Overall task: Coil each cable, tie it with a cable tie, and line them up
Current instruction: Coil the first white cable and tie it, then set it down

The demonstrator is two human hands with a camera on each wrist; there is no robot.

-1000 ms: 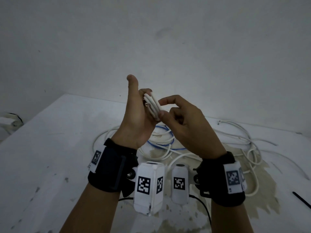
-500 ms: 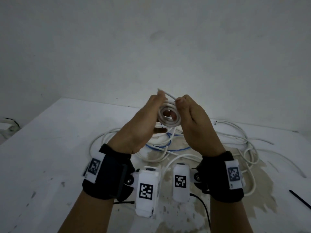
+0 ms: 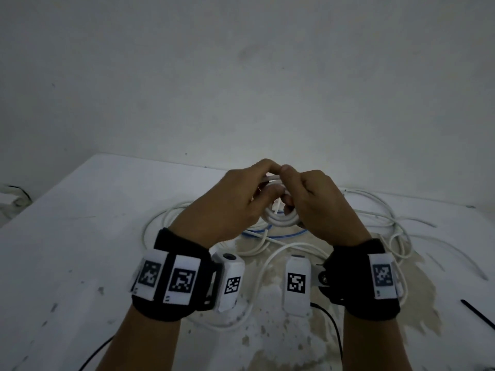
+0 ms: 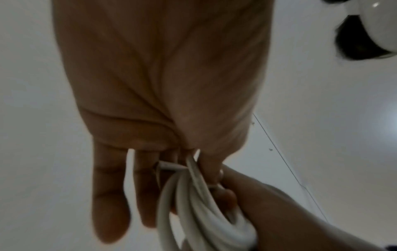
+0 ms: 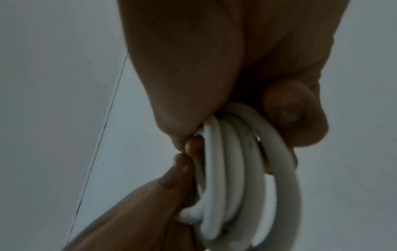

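A small coil of white cable (image 3: 278,220) hangs just above the table, held between both hands. My left hand (image 3: 257,182) pinches the coil's top from the left. In the left wrist view its thumb presses the coil (image 4: 193,203) while two outer fingers (image 4: 109,195) stay straight. My right hand (image 3: 293,184) grips the same coil from the right, with its fingers curled round the loops (image 5: 232,161). A thin white end (image 4: 171,167) sticks out by the left fingers; I cannot tell if it is a tie or the cable's tip.
Loose white cables (image 3: 171,218) and a blue cable (image 3: 276,235) sprawl over the white table (image 3: 80,236) under and right of the hands. A thin black strip (image 3: 479,314) lies at the right edge. A brownish stain (image 3: 417,298) marks the table's middle. The wall stands close behind.
Both hands have come down toward the table with the coil. The right hand has closed its fingers round the loops, and both hands now cover most of the coil.
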